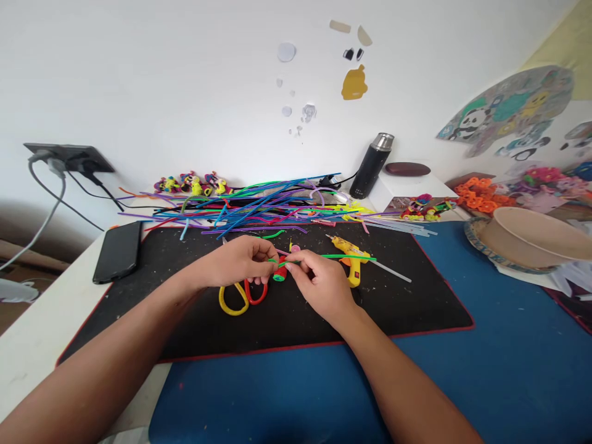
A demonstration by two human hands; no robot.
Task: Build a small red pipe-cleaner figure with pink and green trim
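Observation:
My left hand (250, 260) and my right hand (319, 280) meet above the black mat, both with fingers pinched. A green pipe cleaner (349, 256) runs between their fingertips, and its long end sticks out to the right past my right hand. Just behind and below the fingers shows a small red and green piece (279, 272); whether it is held or lies on the mat I cannot tell. Scissors (234, 299) with one yellow and one red handle loop lie under my left hand. To the right of my right hand rests a yellow glue gun (354, 262) with a glue stick in it.
Many-coloured pipe cleaners (259, 209) lie piled along the wall. A phone (118, 251) lies at left on the black mat (398, 308). At the back stand a black flask (371, 165) and small finished figures (192, 183). A beige bowl (531, 237) is at right.

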